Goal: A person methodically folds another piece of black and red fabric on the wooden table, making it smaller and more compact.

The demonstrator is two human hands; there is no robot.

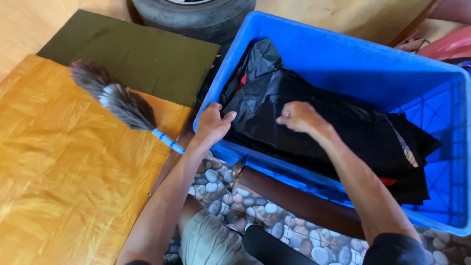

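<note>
- The left hand rests on the near left corner of a big blue plastic crate. Its fingers curl over the rim and hold it.
- The right hand is inside the crate, fingers bent and pinching a black plastic bag.
- The black bag lies crumpled along the near side of the crate, reaching from the left corner toward the right wall. A bit of red shows at its edges.
- The far side of the crate shows bare blue floor and walls.
- The crate sits on a floor with a round pebble pattern.
- A dark brown wooden bar lies just beside the near wall of the crate.
- To the left is a yellow wooden board. A feather duster with a blue handle lies at its far right edge.
- Behind the board is a dark green board.
- A black tyre stands at the far left corner of the crate.
</note>
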